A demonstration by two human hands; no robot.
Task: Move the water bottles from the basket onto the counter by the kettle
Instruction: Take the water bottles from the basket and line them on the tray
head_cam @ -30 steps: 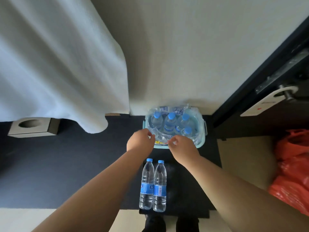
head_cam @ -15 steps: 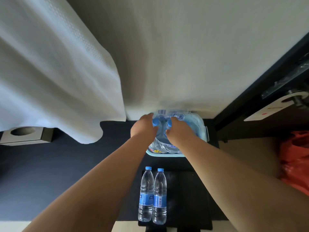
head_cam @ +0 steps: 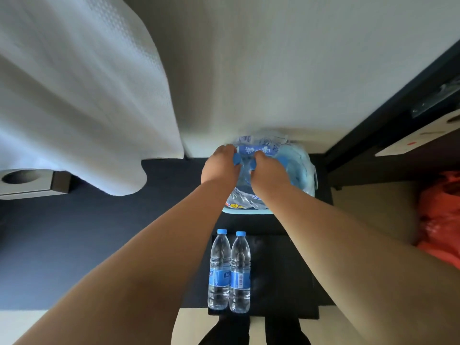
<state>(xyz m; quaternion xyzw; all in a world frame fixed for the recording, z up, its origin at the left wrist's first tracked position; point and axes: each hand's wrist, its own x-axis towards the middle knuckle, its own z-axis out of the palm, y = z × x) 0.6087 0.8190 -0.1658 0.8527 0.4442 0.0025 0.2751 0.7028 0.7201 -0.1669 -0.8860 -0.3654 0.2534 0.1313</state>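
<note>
A light blue basket (head_cam: 302, 168) stands against the white wall and holds clear water bottles with blue caps inside torn plastic wrap (head_cam: 242, 201). My left hand (head_cam: 219, 168) is closed around the blue-capped top of one bottle (head_cam: 257, 150) in the basket. My right hand (head_cam: 267, 173) grips the cap of a neighbouring bottle. Both bottles' bodies are mostly hidden by my hands. Two more water bottles (head_cam: 229, 270) stand side by side on a black surface (head_cam: 281, 275) nearer to me.
A white curtain (head_cam: 82, 90) hangs at the left, above a grey box with a round hole (head_cam: 29, 183). A dark doorframe (head_cam: 388, 95) runs along the right. An orange plastic bag (head_cam: 440, 217) lies at the right edge. No kettle is in view.
Both hands reached further into the basket, from its front rim to the bottle tops, and closed on the caps. The view tilted up slightly.
</note>
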